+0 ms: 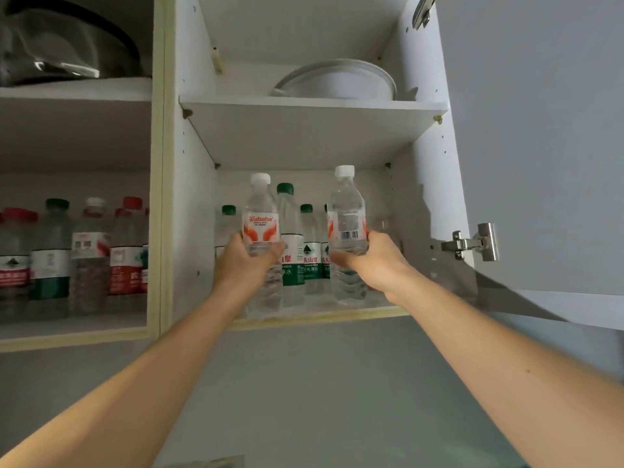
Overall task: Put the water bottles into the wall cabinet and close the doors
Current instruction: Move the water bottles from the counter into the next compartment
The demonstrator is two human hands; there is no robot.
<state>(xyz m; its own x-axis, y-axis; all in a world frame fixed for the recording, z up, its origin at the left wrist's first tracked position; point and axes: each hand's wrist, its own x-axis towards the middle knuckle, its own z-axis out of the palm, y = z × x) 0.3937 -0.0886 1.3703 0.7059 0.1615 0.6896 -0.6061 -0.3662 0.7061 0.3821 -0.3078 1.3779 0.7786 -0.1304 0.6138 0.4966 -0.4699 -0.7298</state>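
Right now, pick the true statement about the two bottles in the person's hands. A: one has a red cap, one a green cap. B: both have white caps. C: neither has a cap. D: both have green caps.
B: the bottle in the left hand and the bottle in the right hand each carry a white cap, the left-held bottle and the right-held bottle alike; green caps sit only on the bottles behind.

White plates sit upper centre on the top shelf; a dark glass-lidded pan upper left
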